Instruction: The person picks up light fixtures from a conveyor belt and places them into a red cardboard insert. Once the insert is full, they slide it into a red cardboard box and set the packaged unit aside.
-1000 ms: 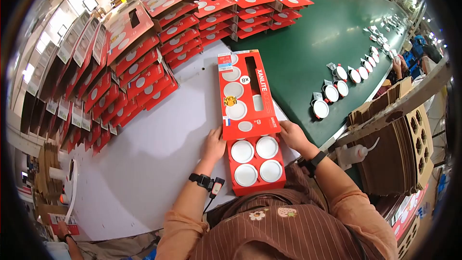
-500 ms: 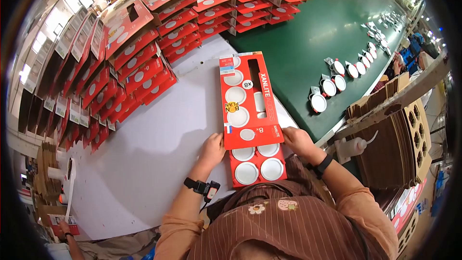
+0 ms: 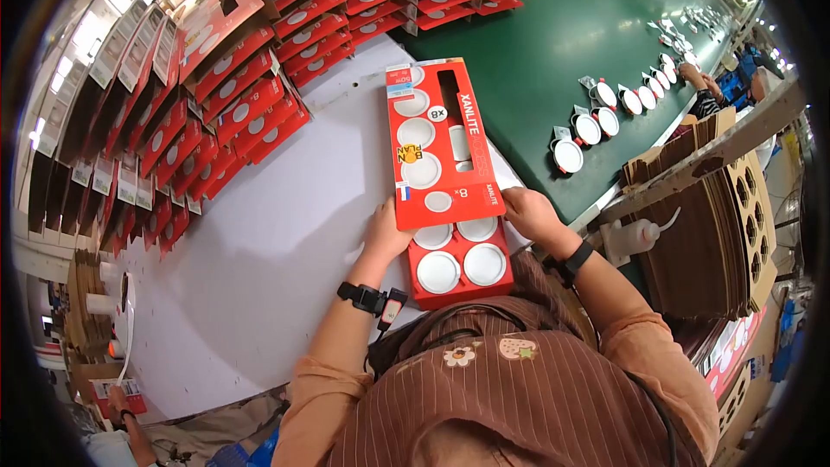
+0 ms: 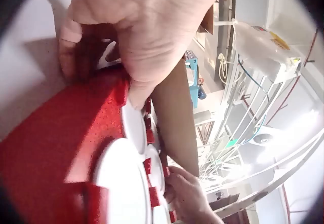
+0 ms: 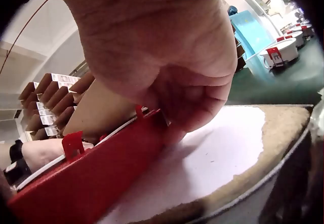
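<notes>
A red printed sleeve (image 3: 439, 143) with round holes covers the far part of a red tray (image 3: 462, 292); four white round lights (image 3: 438, 271) show at its near end. My left hand (image 3: 386, 231) grips the left side at the sleeve's near edge, and in the left wrist view its fingers (image 4: 76, 57) curl round the red side wall. My right hand (image 3: 534, 214) holds the right side, its fingers (image 5: 192, 107) bent against the red wall in the right wrist view. The fingertips are partly hidden. The sleeve's near flap lies over the lights between both hands.
Stacked red cartons (image 3: 251, 104) stand at the left and back of the white table (image 3: 251, 294). White round lights (image 3: 568, 156) line the green surface (image 3: 553, 52) at the right. Cardboard sheets (image 3: 692, 242) and a bottle (image 3: 635, 238) are at the right. Other people's hands show at the edges.
The tray and sleeve, with both hands on them, first came slightly nearer, then sit higher in view. The sleeve still covers the far part. Another person's hands appear by the far lights.
</notes>
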`<state>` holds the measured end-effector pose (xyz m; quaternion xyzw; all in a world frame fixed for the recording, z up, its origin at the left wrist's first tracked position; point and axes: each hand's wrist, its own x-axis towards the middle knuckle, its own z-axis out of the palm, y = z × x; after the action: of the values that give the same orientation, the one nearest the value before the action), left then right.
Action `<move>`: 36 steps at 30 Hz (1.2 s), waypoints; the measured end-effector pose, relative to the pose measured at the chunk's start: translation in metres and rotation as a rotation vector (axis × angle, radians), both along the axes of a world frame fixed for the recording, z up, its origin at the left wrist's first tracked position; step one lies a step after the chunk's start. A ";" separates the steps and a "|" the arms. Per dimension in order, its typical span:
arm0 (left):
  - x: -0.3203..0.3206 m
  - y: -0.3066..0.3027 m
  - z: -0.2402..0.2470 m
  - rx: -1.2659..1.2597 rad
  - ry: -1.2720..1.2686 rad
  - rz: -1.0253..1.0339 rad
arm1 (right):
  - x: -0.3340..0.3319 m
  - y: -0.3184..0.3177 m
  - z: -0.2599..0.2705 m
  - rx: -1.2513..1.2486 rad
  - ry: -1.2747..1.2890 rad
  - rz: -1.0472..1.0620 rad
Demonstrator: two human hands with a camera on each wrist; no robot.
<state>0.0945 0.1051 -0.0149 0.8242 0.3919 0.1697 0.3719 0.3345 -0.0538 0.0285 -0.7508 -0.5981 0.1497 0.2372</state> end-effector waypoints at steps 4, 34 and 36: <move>-0.012 0.003 -0.016 -0.097 -0.066 -0.014 | -0.001 -0.020 -0.003 -0.046 0.038 0.008; -0.062 -0.093 0.027 -0.925 -0.272 0.620 | 0.079 0.195 0.043 -0.744 -0.190 0.228; -0.072 -0.086 0.033 -0.867 -0.246 0.680 | 0.071 0.184 0.045 -0.752 -0.031 0.166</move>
<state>0.0226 0.0187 0.0185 0.3972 0.6232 0.1981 0.6439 0.4052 0.1304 0.0731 -0.7366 -0.5636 0.3660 -0.0767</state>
